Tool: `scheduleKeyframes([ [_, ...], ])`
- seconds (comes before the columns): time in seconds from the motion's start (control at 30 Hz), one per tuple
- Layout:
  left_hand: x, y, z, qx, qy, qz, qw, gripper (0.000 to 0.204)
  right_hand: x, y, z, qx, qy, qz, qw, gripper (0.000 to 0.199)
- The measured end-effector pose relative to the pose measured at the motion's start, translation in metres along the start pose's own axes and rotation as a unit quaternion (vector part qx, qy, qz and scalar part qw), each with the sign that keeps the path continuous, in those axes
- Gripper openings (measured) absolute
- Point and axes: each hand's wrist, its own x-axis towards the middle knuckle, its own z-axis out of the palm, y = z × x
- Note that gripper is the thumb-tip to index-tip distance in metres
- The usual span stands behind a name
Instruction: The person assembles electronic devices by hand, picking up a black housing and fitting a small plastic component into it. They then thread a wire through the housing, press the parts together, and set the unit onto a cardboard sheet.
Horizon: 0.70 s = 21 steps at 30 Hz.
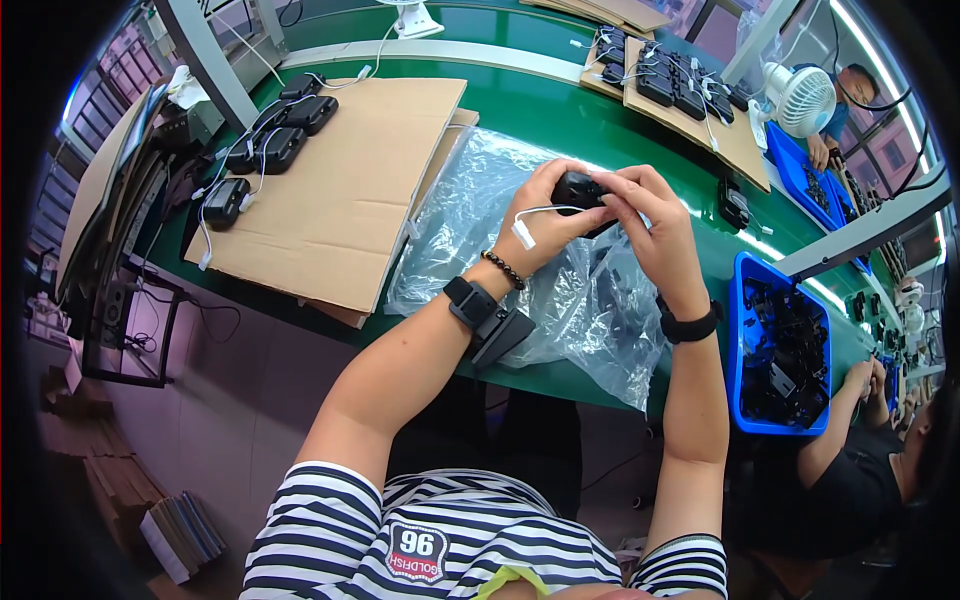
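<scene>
Above a clear plastic bag on the green table, my left hand grips a small black plastic device. A white cable with a white connector hangs from it over my left palm. My right hand meets the device from the other side, its fingertips and thumb pinched at the device's right end. Whether a small part sits between those right fingertips is hidden. The underside of the device is covered by my fingers.
Left of the bag lies cardboard bearing several black devices with white cables. A blue bin of black parts stands at right. More devices rest on cardboard at the back right, near a white fan. Other people sit at right.
</scene>
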Motion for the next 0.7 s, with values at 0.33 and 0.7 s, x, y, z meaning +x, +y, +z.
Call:
scheduleKeyframes([
  [0.33, -0.004, -0.002, 0.002, 0.028, -0.038, 0.012, 0.999, 0.048, -0.004, 0.009, -0.012, -0.014, -0.065, -0.014, 0.998, 0.014],
  [0.7, -0.003, -0.004, 0.001, 0.058, -0.055, 0.009, 0.997, 0.046, -0.004, 0.0, -0.003, -0.219, -0.032, 0.017, 0.975, 0.019],
])
